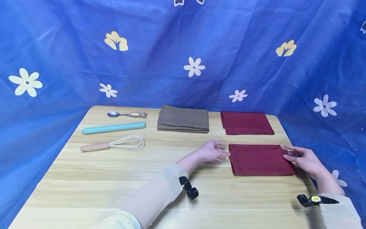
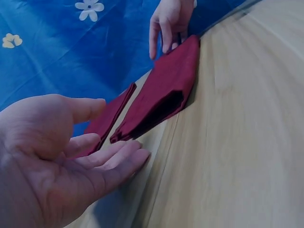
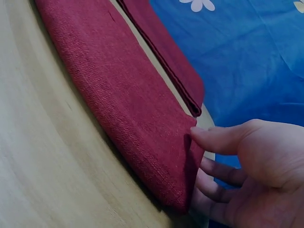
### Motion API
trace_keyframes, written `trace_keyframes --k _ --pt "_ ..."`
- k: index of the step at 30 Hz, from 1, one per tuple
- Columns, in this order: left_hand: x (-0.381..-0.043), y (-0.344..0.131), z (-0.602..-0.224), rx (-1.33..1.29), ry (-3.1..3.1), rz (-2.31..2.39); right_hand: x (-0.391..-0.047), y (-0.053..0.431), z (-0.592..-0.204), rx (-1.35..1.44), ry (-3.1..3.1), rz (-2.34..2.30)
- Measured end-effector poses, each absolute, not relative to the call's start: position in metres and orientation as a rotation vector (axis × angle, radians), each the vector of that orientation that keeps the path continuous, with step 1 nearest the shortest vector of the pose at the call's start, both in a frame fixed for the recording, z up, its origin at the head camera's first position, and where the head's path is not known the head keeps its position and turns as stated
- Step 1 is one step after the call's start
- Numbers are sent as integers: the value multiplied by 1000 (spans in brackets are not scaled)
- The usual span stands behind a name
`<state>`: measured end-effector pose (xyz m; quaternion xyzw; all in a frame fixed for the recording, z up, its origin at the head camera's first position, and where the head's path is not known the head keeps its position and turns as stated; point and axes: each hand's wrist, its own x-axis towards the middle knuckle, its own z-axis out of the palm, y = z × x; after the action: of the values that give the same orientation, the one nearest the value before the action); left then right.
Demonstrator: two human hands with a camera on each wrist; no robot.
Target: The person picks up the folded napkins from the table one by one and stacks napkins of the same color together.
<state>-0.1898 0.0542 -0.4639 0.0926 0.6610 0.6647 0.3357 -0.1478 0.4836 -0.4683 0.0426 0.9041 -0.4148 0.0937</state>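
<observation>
A folded dark red cloth (image 1: 260, 160) lies at the right front of the table. My left hand (image 1: 213, 152) is beside its left edge, thumb and fingers apart; in the left wrist view the left hand (image 2: 71, 156) has nothing between its fingers. At the cloth's right end is my right hand (image 1: 306, 160). In the right wrist view, the right hand's thumb (image 3: 218, 138) touches the upper corner of the folded cloth (image 3: 128, 109), and the other fingers lie loosely along its end, partly hidden. A second folded dark red cloth (image 1: 247, 123) lies just behind.
A folded grey-brown cloth (image 1: 183, 119) lies at the back middle. On the left are a spoon (image 1: 127, 114), a turquoise stick (image 1: 114, 128) and a whisk (image 1: 112, 144) with a pinkish handle. Blue flowered fabric (image 1: 160, 63) hangs behind the wooden table (image 1: 85, 187).
</observation>
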Motion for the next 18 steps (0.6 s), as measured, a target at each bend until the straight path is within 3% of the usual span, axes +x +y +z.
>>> trace_keyframes --k 9,18 --pt "-185 75 -468 194 1691 1747 -145 483 -464 246 2642 -1152" --pt "-182 92 -469 133 1806 1720 -144 475 -470 194 2695 -1069"
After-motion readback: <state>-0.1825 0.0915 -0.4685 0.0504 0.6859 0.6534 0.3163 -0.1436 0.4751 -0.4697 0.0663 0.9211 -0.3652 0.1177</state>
